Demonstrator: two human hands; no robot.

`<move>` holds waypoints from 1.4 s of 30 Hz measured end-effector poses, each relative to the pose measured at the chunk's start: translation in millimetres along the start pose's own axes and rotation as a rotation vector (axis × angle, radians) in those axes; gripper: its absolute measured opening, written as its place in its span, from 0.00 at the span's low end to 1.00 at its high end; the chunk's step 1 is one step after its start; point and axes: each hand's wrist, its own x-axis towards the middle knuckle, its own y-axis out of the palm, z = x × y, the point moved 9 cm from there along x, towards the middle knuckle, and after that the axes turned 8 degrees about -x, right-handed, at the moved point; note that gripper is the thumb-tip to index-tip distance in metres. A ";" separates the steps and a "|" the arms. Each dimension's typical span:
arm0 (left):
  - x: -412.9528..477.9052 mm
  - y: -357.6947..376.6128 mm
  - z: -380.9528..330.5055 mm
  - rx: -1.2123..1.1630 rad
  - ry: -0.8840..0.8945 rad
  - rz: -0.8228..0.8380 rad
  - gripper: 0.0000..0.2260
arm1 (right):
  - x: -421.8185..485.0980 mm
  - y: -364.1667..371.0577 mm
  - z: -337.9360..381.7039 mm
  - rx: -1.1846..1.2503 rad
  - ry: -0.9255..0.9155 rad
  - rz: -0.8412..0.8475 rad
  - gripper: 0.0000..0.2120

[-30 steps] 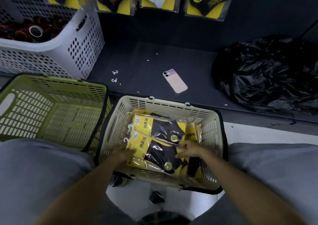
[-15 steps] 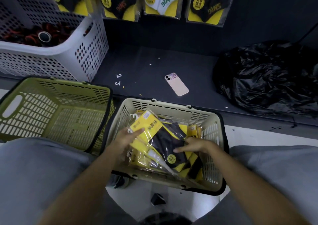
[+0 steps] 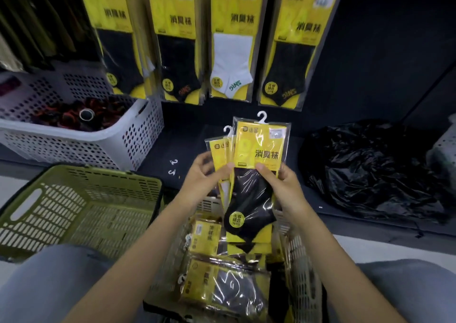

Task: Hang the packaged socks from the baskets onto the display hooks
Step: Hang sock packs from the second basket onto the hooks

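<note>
While both hands hold a fanned bunch of packs (image 3: 259, 154) upright above the cream basket (image 3: 303, 261), the step in hand looks like squaring and sorting them before the lift. The left hand (image 3: 204, 177) pinches the rear packs at their left edge. The right hand (image 3: 283, 184) grips the front pack, thumb pressed just under its yellow card.

Two white hangers (image 3: 262, 117) stick up at different heights, so the packs are best tapped level until the hangers line up; otherwise only one is likely to catch. The front pack holds a black sock, and a strip of white shows behind it, so the bunch may be mixed. The hung rows (image 3: 286, 51) go by colour, with a white row (image 3: 232, 51) between black ones, so each pack is best matched to its row.

The display hooks are out of view above, so the reach has to go high. A grip near the card keeps the slick film from sliding. The green basket (image 3: 81, 206) sits just left and the black bag (image 3: 377, 169) lies to the right, both clear of the path.
</note>
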 end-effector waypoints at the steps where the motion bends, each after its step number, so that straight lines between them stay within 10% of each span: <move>1: -1.7 12.8 -1.2 0.057 -0.020 0.067 0.23 | 2.5 -1.1 10.2 0.008 -0.020 -0.003 0.09; 9: 7.9 50.6 -72.1 0.084 0.209 0.096 0.05 | 9.7 -53.7 106.6 0.049 -0.341 -0.295 0.12; 42: 43.3 26.1 -265.3 0.076 0.747 -0.193 0.15 | 158.1 -98.2 227.3 -0.114 -0.365 -0.455 0.06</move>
